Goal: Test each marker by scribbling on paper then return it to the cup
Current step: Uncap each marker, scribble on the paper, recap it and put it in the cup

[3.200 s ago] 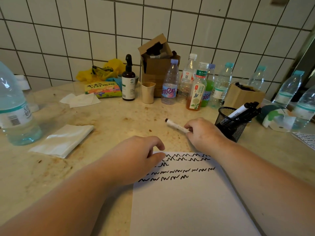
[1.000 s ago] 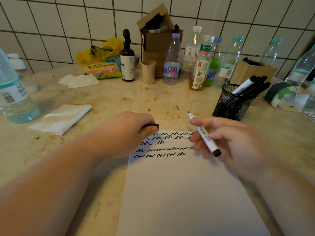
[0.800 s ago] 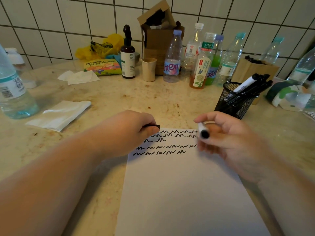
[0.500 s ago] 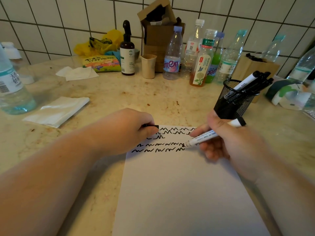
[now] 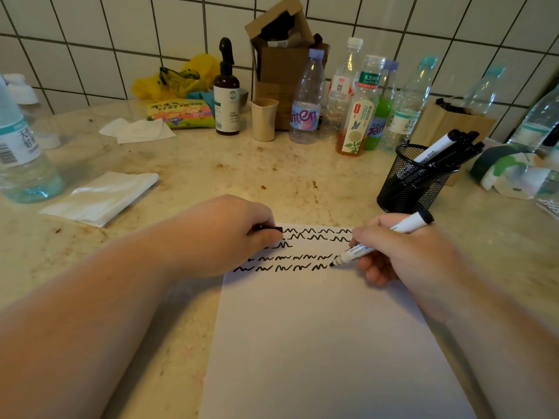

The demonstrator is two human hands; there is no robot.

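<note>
A white sheet of paper lies on the counter with several rows of black squiggles near its top edge. My right hand grips a white marker like a pen, its black tip touching the paper at the right end of the lowest squiggle row. My left hand rests on the paper's top left corner and pinches the marker's black cap. A black mesh cup holding several markers stands just behind my right hand.
Several plastic bottles line the tiled wall with a brown spray bottle, a beige cup and a cardboard box. A folded tissue and a large water bottle sit at the left.
My right hand lifted the uncapped marker, turned it tip down and brought the tip to the paper at the end of the last row. My left hand kept holding the cap.
</note>
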